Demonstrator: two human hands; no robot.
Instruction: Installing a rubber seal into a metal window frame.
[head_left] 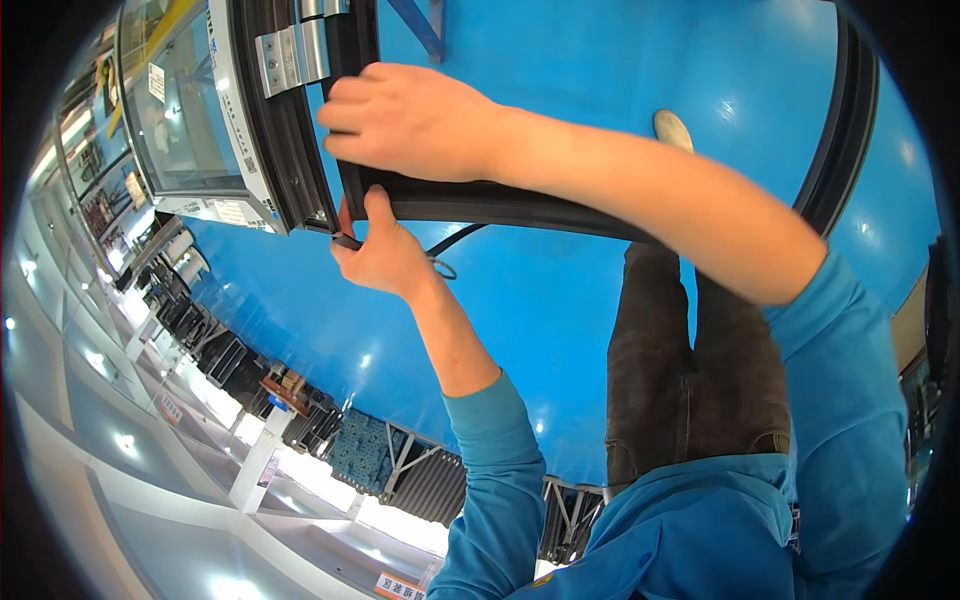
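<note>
A black door or window frame (470, 203) stretches across in front of me, its left corner between my two hands. My right hand (415, 125) lies over the frame's left upright just above that corner, fingers curled round its edge; the fingertips are hidden. Just below the corner is my left hand (385, 248), closed, with its thumb up against the frame and a dark strip end (347, 242) at its fingers. A thin black rubber strip (455, 238) hangs in a small loop beside the left wrist. Metal hinges (292, 60) join the frame to a dark profile at left.
A glazed panel (185, 110) with white edging and labels stands at upper left. The frame's far upright (845, 120) curves along the right. Below is a glossy blue floor (540, 330), with my shoe (672, 130) on it. Racks of dark profiles (425, 485) line the far side.
</note>
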